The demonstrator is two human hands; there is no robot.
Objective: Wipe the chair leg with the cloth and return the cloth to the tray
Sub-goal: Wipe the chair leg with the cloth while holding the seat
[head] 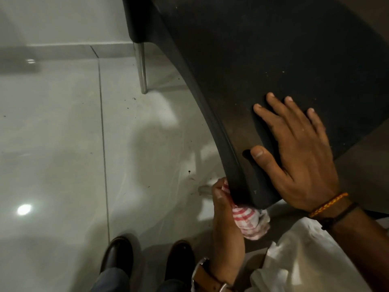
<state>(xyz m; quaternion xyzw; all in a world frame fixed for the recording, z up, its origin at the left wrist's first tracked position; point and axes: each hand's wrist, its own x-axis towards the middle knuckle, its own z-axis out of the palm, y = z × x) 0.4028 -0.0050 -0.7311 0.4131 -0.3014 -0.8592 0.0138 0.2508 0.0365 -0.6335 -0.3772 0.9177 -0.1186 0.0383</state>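
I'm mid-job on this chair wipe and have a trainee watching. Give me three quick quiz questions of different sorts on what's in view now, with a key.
1. True or false: the right hand lies flat and open on the dark chair.
2. Which hand grips the red-and-white cloth? A) left hand B) right hand C) neither
3. Fill in: the far chair leg is made of shiny ____.

Key: 1 true. 2 A, bunched under the chair's near corner. 3 metal. The tray is not in view, so don't ask about it.
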